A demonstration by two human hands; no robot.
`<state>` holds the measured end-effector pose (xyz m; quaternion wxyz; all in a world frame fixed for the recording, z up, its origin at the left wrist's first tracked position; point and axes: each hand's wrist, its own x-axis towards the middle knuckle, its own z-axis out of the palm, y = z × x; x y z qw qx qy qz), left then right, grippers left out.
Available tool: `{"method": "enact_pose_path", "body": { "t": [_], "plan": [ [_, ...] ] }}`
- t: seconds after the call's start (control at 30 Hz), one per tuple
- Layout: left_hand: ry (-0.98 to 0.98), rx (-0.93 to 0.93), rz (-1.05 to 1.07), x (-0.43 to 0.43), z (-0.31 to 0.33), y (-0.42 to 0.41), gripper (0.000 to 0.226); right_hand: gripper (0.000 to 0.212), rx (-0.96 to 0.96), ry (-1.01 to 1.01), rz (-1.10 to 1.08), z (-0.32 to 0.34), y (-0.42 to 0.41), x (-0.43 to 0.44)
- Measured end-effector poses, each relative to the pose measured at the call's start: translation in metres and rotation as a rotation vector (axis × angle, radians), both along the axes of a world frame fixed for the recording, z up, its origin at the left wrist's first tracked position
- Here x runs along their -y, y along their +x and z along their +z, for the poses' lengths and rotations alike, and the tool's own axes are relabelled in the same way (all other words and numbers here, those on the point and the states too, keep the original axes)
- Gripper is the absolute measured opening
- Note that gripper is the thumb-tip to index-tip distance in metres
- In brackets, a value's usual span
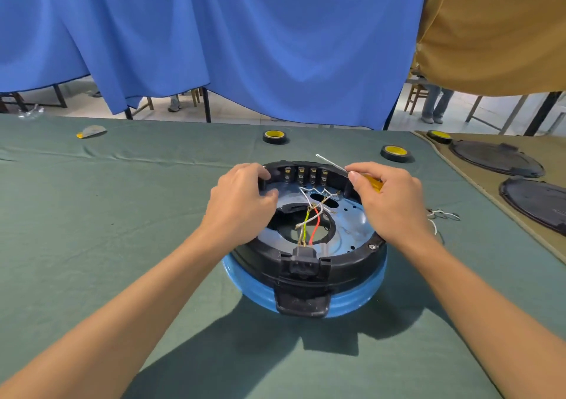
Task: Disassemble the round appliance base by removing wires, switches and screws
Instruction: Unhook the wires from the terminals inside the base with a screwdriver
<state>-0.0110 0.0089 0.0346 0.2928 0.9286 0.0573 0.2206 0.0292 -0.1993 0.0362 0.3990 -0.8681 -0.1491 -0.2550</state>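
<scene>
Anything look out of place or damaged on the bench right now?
Nothing looks damaged. Loose white wire pieces lie on the green cloth right of the round black-and-blue appliance base; inside it red, yellow-green and white wires sit tangled, as expected mid-disassembly.

Tape rolls (274, 136) on green cloth (92, 214); black lids (496, 156) on tan cloth (551, 153).
</scene>
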Motion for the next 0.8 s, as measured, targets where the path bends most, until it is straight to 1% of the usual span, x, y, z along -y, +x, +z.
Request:
{"method": "enact_pose_path", "body": {
  "t": [0.07, 0.13, 0.23, 0.3, 0.4, 0.5, 0.57, 0.67, 0.73, 0.8],
  "plan": [
    [-0.089, 0.001, -0.022, -0.008, 0.004, 0.011, 0.03, 0.019, 0.007, 0.061, -0.038, -0.001, -0.002, -0.004],
    [-0.274, 0.022, 0.0, -0.011, 0.007, 0.019, 0.025, 0.02, 0.013, 0.098, -0.077, -0.004, -0.005, -0.008],
    [-0.579, 0.114, 0.144, -0.012, 0.006, 0.02, 0.018, 0.022, 0.029, 0.135, -0.102, -0.004, -0.006, -0.01],
    [-0.674, 0.152, 0.204, -0.009, 0.0, 0.009, 0.016, 0.021, 0.055, 0.167, -0.097, -0.002, -0.005, -0.007],
    [-0.754, 0.152, 0.198, 0.007, -0.013, -0.01, 0.02, 0.021, 0.056, 0.214, -0.084, 0.002, -0.003, -0.003],
    [-0.803, 0.142, 0.162, 0.022, -0.021, -0.016, 0.038, 0.02, -0.009, 0.228, -0.055, 0.0, -0.003, -0.009],
    [-0.805, 0.13, 0.159, 0.021, -0.021, -0.011, 0.048, 0.018, -0.055, 0.274, -0.053, -0.005, -0.005, -0.013],
    [-0.781, 0.059, 0.094, 0.009, -0.017, 0.0, 0.062, 0.017, -0.075, 0.31, -0.056, -0.009, -0.01, -0.019],
    [-0.75, 0.004, 0.047, 0.0, -0.012, 0.008, 0.061, 0.018, -0.057, 0.265, -0.046, -0.007, -0.016, -0.025],
    [-0.694, -0.074, 0.07, -0.007, -0.006, 0.016, 0.053, 0.019, -0.022, 0.2, -0.028, -0.005, -0.022, -0.03]
  ]
}}
